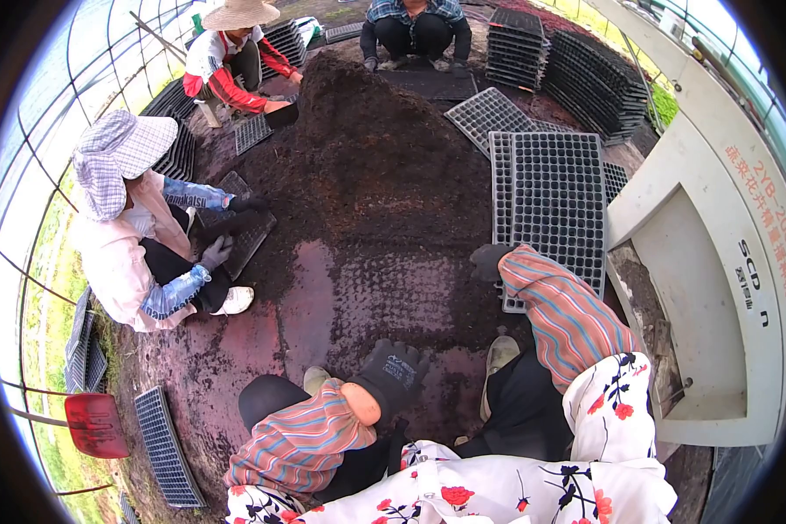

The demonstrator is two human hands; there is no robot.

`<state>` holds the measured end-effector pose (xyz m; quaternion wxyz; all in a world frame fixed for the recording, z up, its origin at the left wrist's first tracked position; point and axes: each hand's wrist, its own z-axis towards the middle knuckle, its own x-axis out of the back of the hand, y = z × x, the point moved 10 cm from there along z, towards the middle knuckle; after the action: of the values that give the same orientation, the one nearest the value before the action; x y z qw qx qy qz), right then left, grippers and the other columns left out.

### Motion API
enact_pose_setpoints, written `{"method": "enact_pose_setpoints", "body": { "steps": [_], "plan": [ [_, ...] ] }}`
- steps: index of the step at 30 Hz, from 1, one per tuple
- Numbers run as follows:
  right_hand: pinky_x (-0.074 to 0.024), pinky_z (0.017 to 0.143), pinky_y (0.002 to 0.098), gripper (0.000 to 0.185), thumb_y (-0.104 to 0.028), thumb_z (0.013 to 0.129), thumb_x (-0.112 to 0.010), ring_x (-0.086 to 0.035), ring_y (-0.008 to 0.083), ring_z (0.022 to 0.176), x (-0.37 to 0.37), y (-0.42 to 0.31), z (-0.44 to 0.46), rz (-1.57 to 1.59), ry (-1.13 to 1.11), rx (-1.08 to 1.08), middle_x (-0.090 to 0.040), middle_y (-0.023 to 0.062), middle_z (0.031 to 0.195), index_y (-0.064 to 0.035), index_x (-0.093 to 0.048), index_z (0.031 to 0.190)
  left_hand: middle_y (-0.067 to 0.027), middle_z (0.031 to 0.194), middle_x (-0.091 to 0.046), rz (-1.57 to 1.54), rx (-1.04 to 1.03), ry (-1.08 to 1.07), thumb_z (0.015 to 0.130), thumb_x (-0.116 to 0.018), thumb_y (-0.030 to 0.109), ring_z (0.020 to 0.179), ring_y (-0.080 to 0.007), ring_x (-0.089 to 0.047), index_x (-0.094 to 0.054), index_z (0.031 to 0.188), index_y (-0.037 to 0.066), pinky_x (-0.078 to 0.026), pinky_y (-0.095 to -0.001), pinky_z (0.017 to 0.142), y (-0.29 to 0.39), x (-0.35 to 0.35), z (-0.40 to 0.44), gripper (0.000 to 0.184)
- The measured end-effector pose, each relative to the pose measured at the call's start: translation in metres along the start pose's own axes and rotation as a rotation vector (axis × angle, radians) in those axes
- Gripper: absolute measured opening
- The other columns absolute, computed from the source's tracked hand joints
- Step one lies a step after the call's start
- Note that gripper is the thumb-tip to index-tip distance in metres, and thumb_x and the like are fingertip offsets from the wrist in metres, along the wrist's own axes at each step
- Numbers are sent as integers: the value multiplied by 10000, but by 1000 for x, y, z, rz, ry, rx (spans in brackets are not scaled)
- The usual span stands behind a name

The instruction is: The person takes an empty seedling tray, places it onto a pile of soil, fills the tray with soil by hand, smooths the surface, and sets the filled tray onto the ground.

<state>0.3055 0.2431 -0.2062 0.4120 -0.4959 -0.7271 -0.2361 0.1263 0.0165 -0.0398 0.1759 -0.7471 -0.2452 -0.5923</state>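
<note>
My left hand (391, 377), in a dark grey glove with pale lettering, hovers in front of my knees above the reddish ground sheet (306, 293). Its fingers look spread, and nothing shows in it. My right hand (489, 261), also gloved, is at the left edge of a black seedling tray (557, 201). Its fingers are a dark blur of shape, so I cannot tell whether they grip the edge. Another tray lies under that one, offset to the left. Past my hands rises a heap of dark soil (358, 148). A grid of soil imprints (393, 293) marks the sheet.
A person in a checked hat (118, 162) handles a tray (249, 244) at left. Two other people crouch beyond the heap. Tray stacks (589, 83) stand at back right. A white machine frame (707, 288) rises close on my right; a red shovel (96, 425) is at left.
</note>
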Motion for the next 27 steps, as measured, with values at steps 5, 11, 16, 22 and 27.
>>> {"method": "enact_pose_setpoints", "body": {
  "steps": [5,11,16,22,27],
  "plan": [
    [-390,951,439,500,-385,757,-584,-468,333,1151,-6,10,6,-28,62,-22,-536,157,1192,-69,-567,1145,-115,920,-540,-35,-11,-4,772,-569,343,864,-273,-521,-542,1056,82,-383,-416,735,2,5,-1,386],
    [-395,945,435,507,-404,746,-585,-491,337,1122,-17,22,19,-35,78,6,-546,163,1173,-70,-577,1128,-118,932,-540,-51,-9,-28,770,-574,329,875,-276,-523,-540,1059,82,-382,-421,745,2,3,-1,381],
    [-397,940,431,492,-385,751,-584,-497,341,1109,-14,14,15,-46,30,8,-551,167,1161,-63,-577,1123,-114,929,-544,-49,-2,-50,770,-577,327,878,-274,-524,-543,1053,83,-384,-422,756,2,1,0,375],
    [-397,938,429,483,-373,757,-583,-494,341,1114,-15,13,13,-9,54,23,-556,176,1150,-43,-579,1111,-113,931,-547,-49,0,-53,773,-576,331,889,-271,-525,-546,1050,86,-383,-421,767,3,2,0,371],
    [-389,945,434,492,-375,761,-580,-485,342,1126,-12,10,8,7,0,-2,-548,180,1164,-39,-574,1120,-114,942,-550,-46,0,-73,781,-570,329,888,-274,-526,-546,1055,85,-383,-420,772,3,1,0,368]
  ]
}}
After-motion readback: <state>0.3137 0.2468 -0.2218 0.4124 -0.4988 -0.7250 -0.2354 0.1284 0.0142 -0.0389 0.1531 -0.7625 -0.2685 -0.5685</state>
